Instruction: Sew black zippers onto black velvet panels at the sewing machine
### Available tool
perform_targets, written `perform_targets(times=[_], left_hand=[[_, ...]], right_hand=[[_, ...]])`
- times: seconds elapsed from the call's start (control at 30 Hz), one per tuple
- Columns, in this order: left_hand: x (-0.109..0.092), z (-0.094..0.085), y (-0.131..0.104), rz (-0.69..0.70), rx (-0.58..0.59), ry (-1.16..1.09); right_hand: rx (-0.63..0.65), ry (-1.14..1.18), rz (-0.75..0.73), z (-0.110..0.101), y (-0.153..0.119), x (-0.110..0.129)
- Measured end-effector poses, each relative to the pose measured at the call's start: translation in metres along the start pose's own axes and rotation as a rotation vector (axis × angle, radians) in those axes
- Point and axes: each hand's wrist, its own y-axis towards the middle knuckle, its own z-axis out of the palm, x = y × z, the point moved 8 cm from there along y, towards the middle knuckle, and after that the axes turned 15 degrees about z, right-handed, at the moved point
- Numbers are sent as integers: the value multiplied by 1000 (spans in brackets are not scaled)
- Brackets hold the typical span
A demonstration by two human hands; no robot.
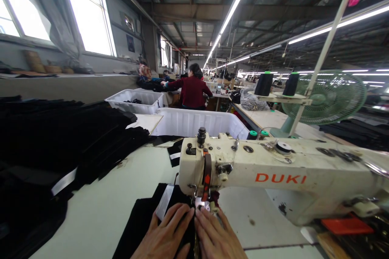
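Observation:
My left hand (167, 230) lies on a piece of black fabric (136, 222) with its fingers stretched forward and fairly flat. A white label-like strip (164, 201) sits on the fabric beside my left fingers. My right hand (215, 234) rests at the right edge of the fabric, fingers extended, fingertips close to the left ones. Just beyond both hands is the lit needle area of a cream sewing machine (240, 170) marked DUKI. My fingers cover part of the fabric edge and the presser foot. A bit of dark red cloth (215, 197) shows behind the needle area.
Stacked black fabric pieces (60, 141) fill the left side. Behind the machine stand a white plastic bin (200, 119) and a smaller one (133, 99). Black thread cones (263, 84) and a green fan (328, 95) are at right. A person in dark red (194, 91) sits ahead.

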Motion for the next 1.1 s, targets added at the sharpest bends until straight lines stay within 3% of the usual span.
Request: perform_targets(times=[0.33,0.53,0.67,0.87,0.97,1.1], left_hand=[[-4,-3,1,21,18,79],[-9,-10,1,60,33,106],[-7,-10,0,69,25,49],[0,-12,-3,32,26,-96],[-24,-25,-17,87,35,-78],[-77,-39,-46,239,-91,114]], right_hand=[[180,11,1,1,3,-4],[205,42,-29,-5,8,-4],[232,76,27,-6,13,-6],[438,147,168,-19,11,-3],[424,156,187,-39,-12,6],[233,106,30,-68,-50,38]])
